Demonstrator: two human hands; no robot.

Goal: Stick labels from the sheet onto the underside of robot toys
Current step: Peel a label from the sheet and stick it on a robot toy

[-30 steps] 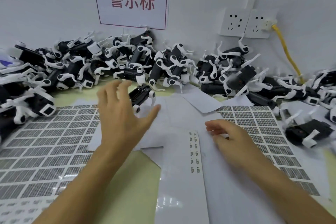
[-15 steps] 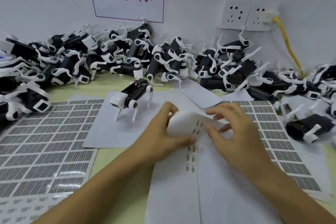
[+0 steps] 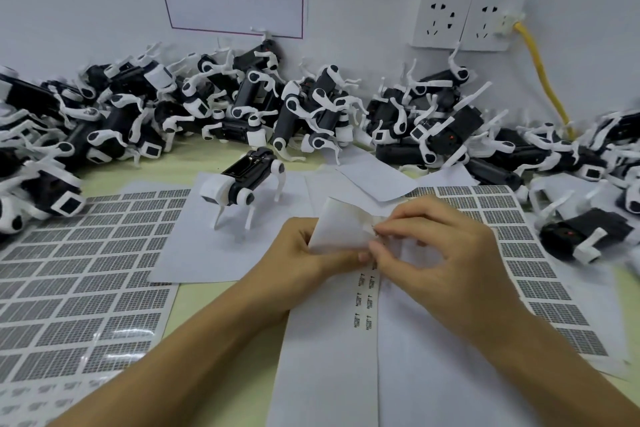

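Note:
A long white label sheet (image 3: 332, 350) lies in front of me with a column of small black-printed labels (image 3: 365, 302). Its far end is curled up and back. My left hand (image 3: 304, 253) grips that curled end from below. My right hand (image 3: 433, 253) pinches at the fold with thumb and forefinger, right where the labels begin; whether a label is lifted I cannot tell. One black-and-white robot dog toy (image 3: 242, 184) stands upright on white paper just beyond my left hand.
A heap of black-and-white robot toys (image 3: 311, 107) runs along the wall from left to right. Large sheets of grey printed labels lie at the left (image 3: 79, 281) and right (image 3: 540, 274). A yellow cable (image 3: 543, 80) hangs from wall sockets (image 3: 460, 21).
My left hand let go of the standing toy and came back to the label sheet. It bent the sheet's far end upward, and my right hand moved onto the fold.

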